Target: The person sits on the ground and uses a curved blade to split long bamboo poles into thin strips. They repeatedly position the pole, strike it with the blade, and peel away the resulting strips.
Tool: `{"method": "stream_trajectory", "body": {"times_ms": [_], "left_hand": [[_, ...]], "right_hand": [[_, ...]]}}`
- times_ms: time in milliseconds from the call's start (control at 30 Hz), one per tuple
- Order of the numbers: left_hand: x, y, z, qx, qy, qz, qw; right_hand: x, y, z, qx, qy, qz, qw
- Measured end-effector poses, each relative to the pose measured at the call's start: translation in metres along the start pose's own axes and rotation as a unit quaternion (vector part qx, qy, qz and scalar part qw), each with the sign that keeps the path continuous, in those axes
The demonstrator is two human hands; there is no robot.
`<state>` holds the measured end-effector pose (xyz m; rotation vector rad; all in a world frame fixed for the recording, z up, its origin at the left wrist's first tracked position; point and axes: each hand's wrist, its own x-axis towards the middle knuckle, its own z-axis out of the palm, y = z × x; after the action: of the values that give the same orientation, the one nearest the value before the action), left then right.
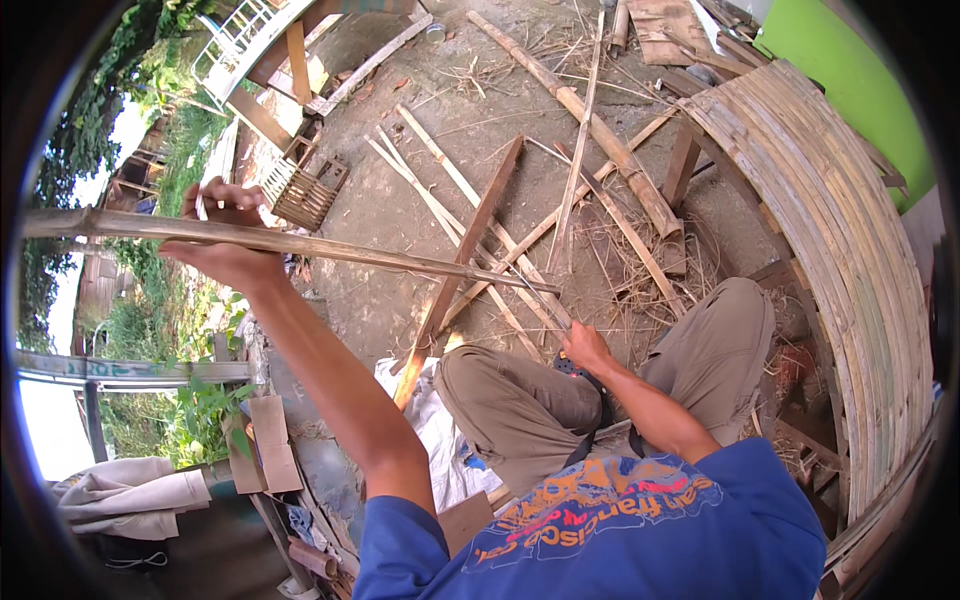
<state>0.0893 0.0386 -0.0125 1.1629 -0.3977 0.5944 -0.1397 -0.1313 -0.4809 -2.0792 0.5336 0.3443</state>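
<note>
A long bamboo pole (340,246) runs from the far left toward the middle, narrowing at its right end. My left hand (235,262) holds it out at the left, palm beneath and fingers curled up on the far side. Between my knees my right hand (585,347) is closed around what looks like a knife (548,310). Its narrow blade points up and left, near the pole's thin end; whether the two touch, I cannot tell. The knife's handle is hidden in my fist.
Bamboo strips (450,185) and a reddish wooden bar (490,200) cross on the ground ahead. A thick bamboo pole (580,110) lies beyond them. The slatted bamboo bench (830,220) curves along my right. A slatted crate (305,195) stands left, and a white sack (445,430) lies by my left knee.
</note>
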Motion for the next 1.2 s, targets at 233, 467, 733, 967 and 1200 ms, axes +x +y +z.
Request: {"method": "stream_trajectory", "body": {"times_ms": [233,467,733,967,1200], "left_hand": [[-0.102,-0.094,-0.042,0.036,0.110,-0.123,0.986],[-0.101,-0.100,-0.055,0.055,0.145,-0.120,0.981],[-0.102,-0.098,-0.020,0.059,0.122,-0.109,0.985],[-0.091,-0.109,-0.034,0.043,0.105,-0.116,0.987],[-0.083,-0.067,0.024,0.051,0.124,-0.127,0.983]], "right_hand": [[-0.019,-0.025,0.003,0.044,0.031,-0.061,0.997],[-0.017,-0.019,0.013,0.046,0.033,-0.089,0.994],[0.010,0.033,0.025,0.003,-0.010,0.027,1.000],[0.011,0.056,0.032,-0.026,-0.035,0.079,0.996],[0.013,0.038,0.005,0.016,0.008,0.106,0.994]]}}
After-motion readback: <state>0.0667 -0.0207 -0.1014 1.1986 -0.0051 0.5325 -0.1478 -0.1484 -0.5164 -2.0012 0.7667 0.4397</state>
